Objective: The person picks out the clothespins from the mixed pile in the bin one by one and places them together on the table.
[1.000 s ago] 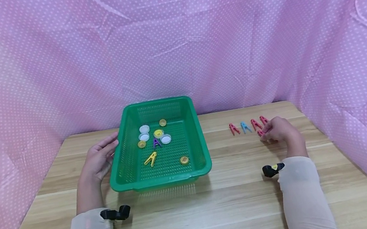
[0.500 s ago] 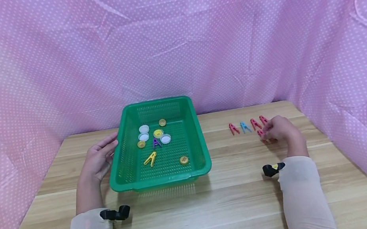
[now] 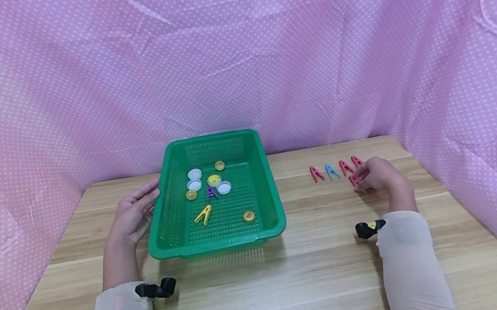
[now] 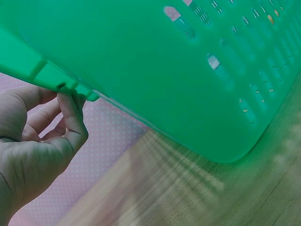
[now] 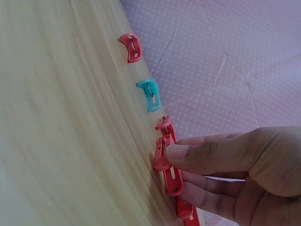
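A green plastic basket (image 3: 224, 245) stands left of centre on the wooden table. My left hand (image 3: 131, 217) holds its left rim; in the left wrist view the thumb and fingertips pinch the overhanging edge (image 4: 44, 77). At the right, my right hand (image 3: 379, 176) pinches a red clothespin (image 5: 162, 157) between thumb and fingers, low over the table. Just beyond it lies a row of clothespins: a red one (image 3: 316, 174), a light blue one (image 3: 332, 171) and two more red ones, partly overlapped by my hand in the right wrist view.
In the basket lie a yellow clothespin (image 3: 203, 215), a purple clothespin (image 3: 211, 193) and several round caps, white, clear and gold, one gold cap (image 3: 249, 216) near the front right. A pink dotted cloth (image 3: 233, 60) hangs behind the table's back edge.
The red clothespin in my right hand has turned slightly, and more of it shows beside the fingers. My left hand and the basket stay in place.
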### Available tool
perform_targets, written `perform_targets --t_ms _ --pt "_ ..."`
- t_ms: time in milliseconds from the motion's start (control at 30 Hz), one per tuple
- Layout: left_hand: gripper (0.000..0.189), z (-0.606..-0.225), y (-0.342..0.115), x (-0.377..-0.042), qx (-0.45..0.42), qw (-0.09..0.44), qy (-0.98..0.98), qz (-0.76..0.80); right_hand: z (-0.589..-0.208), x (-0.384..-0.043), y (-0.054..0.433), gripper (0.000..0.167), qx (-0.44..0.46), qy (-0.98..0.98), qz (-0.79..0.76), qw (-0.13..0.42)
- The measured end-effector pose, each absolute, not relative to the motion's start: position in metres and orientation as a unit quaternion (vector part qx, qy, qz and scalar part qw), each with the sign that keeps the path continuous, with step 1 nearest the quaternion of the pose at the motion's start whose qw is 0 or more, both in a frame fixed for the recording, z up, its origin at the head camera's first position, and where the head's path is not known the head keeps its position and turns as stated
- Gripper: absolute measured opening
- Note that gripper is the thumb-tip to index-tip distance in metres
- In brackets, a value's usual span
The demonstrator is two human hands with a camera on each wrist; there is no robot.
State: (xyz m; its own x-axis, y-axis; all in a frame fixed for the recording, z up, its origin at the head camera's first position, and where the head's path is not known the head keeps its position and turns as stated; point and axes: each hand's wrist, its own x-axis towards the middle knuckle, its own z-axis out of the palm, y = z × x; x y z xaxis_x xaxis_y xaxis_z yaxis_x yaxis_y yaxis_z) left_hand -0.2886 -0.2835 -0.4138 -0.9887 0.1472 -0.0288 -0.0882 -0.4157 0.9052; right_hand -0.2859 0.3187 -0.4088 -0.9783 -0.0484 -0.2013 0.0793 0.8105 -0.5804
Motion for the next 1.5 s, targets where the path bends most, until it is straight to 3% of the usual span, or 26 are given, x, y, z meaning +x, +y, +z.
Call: perform_targets --t_ms 533,967,1500 --pt "0.03 -0.414 -0.286 -0.288 0.025 0.075 0.543 0.836 -0.401 -0.283 0.318 0.032 0.01 0.947 -0.304 0.1" --pt "0.03 -0.414 -0.285 -0.289 0.027 0.077 0.542 0.836 -0.393 -0.282 0.314 0.04 -0.021 0.951 -0.303 0.061" --pt "0.028 -0.415 -0.285 -0.287 0.026 0.072 0.534 0.842 -0.372 -0.284 0.274 0.043 -0.058 0.948 -0.312 0.019"
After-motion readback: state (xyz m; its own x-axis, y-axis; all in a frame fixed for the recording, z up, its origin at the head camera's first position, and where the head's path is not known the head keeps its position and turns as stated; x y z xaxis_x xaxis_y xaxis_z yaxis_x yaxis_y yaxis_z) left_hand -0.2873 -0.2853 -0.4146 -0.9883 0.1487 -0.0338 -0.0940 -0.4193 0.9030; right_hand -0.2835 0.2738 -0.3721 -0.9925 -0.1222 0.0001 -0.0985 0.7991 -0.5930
